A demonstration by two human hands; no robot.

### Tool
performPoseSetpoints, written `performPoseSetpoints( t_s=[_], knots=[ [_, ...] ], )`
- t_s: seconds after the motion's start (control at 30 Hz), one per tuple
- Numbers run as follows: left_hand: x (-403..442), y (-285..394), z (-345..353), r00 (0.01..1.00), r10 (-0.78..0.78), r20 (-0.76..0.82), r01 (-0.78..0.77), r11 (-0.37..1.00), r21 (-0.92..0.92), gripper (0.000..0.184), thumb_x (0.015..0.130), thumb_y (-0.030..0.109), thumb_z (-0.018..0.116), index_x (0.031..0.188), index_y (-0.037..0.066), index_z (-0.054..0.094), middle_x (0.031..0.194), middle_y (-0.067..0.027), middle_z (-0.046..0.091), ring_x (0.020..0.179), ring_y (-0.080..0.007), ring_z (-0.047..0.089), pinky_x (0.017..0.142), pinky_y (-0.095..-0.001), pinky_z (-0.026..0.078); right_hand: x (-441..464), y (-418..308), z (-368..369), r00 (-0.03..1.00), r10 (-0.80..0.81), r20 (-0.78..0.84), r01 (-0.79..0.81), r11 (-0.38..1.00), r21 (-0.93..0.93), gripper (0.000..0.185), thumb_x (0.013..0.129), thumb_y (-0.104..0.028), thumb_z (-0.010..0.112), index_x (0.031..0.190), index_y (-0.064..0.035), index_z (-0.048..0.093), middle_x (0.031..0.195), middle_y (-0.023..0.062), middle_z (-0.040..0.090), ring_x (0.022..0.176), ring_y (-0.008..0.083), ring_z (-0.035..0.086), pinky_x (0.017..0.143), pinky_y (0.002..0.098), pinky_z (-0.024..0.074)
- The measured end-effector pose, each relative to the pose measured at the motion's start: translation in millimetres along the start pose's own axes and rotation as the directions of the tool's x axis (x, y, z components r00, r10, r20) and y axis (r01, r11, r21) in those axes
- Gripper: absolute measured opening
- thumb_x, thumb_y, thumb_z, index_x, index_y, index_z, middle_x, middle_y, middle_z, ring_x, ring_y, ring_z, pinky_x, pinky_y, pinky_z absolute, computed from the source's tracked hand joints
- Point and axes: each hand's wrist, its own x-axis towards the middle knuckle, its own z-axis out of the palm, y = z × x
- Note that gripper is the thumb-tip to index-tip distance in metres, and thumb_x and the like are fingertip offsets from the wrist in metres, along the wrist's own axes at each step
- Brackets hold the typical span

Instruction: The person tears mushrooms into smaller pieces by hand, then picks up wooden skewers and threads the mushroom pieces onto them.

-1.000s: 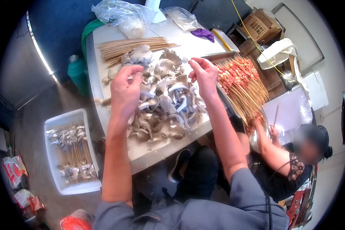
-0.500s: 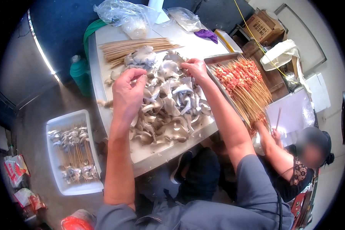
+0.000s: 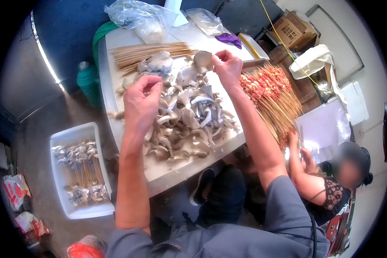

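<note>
A loose heap of grey-white oyster mushrooms (image 3: 189,116) covers the middle of the table. My right hand (image 3: 227,69) pinches a broad oyster mushroom (image 3: 203,61) by its edge, raised over the far side of the heap. My left hand (image 3: 142,101) hovers above the heap's left side, its thumb and fingers curled together. Whatever those fingers hold, if anything, I cannot make out. Beyond the heap lies a bundle of bare wooden skewers (image 3: 148,55), with a clump of mushrooms (image 3: 155,63) against its near edge.
Right of the table, a metal tray (image 3: 254,63) holds many meat skewers (image 3: 271,92); a co-worker (image 3: 314,185) reaches to its near end. On the floor at left, a white tub (image 3: 56,180) contains mushroom skewers (image 3: 82,167). Plastic bags (image 3: 142,17) lie at the table's back.
My right hand has risen away from the heap, lifting the oyster mushroom. My left hand has barely shifted. The co-worker's hands have moved slightly at the meat skewers.
</note>
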Motion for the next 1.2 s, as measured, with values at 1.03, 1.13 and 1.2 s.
performPoseSetpoints(
  t_s=[1.03,1.13,1.2],
  knots=[
    [-1.9,7.3,13.1,0.989,0.135,0.064,-0.135,0.991,0.004,0.018,0.086,0.001,0.064,0.104,-0.002,0.065,0.089,-0.0070,0.067,0.077,-0.0136,0.063,0.071,-0.0267,0.050,-89.8,-118.3,-10.2,0.937,0.138,0.322,-0.282,0.841,0.462,0.015,0.089,-0.010,0.068,0.098,0.0020,0.064,0.069,0.0012,0.063,0.058,0.0039,0.058,0.051,0.0182,0.0446],
    [-3.5,22.6,3.8,0.988,-0.005,0.152,0.032,0.983,-0.180,0.016,0.089,0.005,0.062,0.103,-0.001,0.064,0.088,-0.0022,0.064,0.078,-0.0084,0.059,0.069,-0.0242,0.048,-87.5,-113.3,-14.4,0.929,0.154,0.337,-0.311,0.818,0.484,0.021,0.089,-0.013,0.069,0.103,0.0014,0.063,0.070,0.0009,0.064,0.058,0.0034,0.058,0.051,0.0174,0.0447],
    [-2.0,21.7,-2.4,0.972,-0.009,0.235,0.050,0.984,-0.171,0.013,0.091,0.007,0.060,0.101,0.000,0.064,0.087,0.0003,0.062,0.078,-0.0066,0.056,0.069,-0.0224,0.046,-87.6,-106.2,-14.1,0.912,0.101,0.397,-0.328,0.762,0.558,0.022,0.089,-0.015,0.071,0.103,0.0009,0.064,0.073,0.0012,0.065,0.059,0.0028,0.058,0.051,0.0169,0.0451]
  ],
)
